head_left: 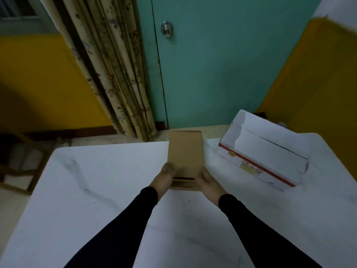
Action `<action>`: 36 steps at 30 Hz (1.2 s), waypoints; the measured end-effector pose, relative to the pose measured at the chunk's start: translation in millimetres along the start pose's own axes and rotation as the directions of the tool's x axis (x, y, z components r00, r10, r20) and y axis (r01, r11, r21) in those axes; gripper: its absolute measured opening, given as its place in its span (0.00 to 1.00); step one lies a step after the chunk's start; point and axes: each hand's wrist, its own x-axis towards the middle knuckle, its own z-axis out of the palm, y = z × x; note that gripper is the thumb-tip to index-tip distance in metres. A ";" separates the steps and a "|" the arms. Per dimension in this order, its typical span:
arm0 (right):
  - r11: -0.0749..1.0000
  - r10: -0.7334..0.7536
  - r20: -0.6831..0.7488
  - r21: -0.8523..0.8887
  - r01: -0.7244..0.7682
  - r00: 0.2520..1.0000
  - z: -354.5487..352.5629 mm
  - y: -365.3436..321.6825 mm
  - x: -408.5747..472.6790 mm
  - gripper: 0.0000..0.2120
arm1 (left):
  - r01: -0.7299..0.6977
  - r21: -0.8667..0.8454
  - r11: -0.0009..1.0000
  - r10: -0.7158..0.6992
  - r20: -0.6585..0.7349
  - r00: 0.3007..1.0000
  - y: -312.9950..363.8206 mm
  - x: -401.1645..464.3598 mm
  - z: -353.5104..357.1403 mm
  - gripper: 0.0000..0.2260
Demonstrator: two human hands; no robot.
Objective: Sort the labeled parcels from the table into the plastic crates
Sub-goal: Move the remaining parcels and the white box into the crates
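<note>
A plain brown cardboard parcel (184,153) is held over the far middle of the white table (96,180), its long side pointing away from me. My left hand (164,177) grips its near left edge, and my right hand (209,182) grips its near right edge. Both arms wear black sleeves. A larger white box (264,149) with a red stripe and printed marks lies on the table to the right of the parcel. No label on the brown parcel shows from here. No plastic crate is in sight.
Beyond the table stand a teal door (222,64) with a metal knob and a patterned curtain (116,74). Yellow walls flank both sides. A dark wooden frame (23,171) sits on the floor at the table's left.
</note>
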 end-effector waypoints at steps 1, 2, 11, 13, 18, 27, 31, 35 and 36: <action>1.000 -0.008 -0.007 -0.010 0.008 1.000 1.4 1.4 0.5 0.28 | -0.014 -0.012 1.000 0.014 -0.006 1.000 -1.1 -3.4 1.3 0.24; 0.999 -0.023 -0.031 -0.030 0.022 0.999 1.5 0.9 -0.5 0.28 | -0.031 -0.017 0.999 0.031 -0.018 0.999 -1.0 -8.0 1.2 0.23; 0.972 -0.225 -0.266 -0.131 0.196 0.937 -0.7 -48.4 -49.8 0.25 | -0.267 -0.074 0.961 0.254 -0.149 0.956 32.9 -64.1 -38.4 0.11; 0.957 -0.285 -0.314 -0.147 0.250 0.906 5.3 -65.9 -72.2 0.25 | -0.339 -0.096 0.936 0.323 -0.150 0.934 43.1 -87.0 -54.5 0.07; 0.909 -0.412 -0.350 -0.221 0.354 0.841 30.3 -97.9 -123.6 0.27 | -0.458 -0.108 0.882 0.447 -0.112 0.887 56.8 -137.5 -94.7 0.05; 0.831 -0.555 -0.399 -0.227 0.508 0.730 72.7 -123.6 -188.8 0.28 | -0.560 -0.148 0.815 0.549 -0.111 0.828 58.5 -209.4 -149.6 0.10; 0.761 -0.647 -0.372 -0.262 0.593 0.666 70.3 -132.0 -210.1 0.24 | -0.554 -0.142 0.820 0.538 -0.138 0.832 61.6 -227.0 -153.3 0.12; 0.717 -0.693 -0.371 -0.269 0.643 0.618 47.0 -135.3 -222.6 0.15 | -0.579 -0.117 0.807 0.555 -0.188 0.811 74.8 -240.4 -137.9 0.15; 0.715 -0.693 -0.383 -0.256 0.650 0.611 40.6 -135.0 -223.7 0.14 | -0.586 -0.102 0.804 0.562 -0.195 0.804 77.3 -242.5 -134.1 0.17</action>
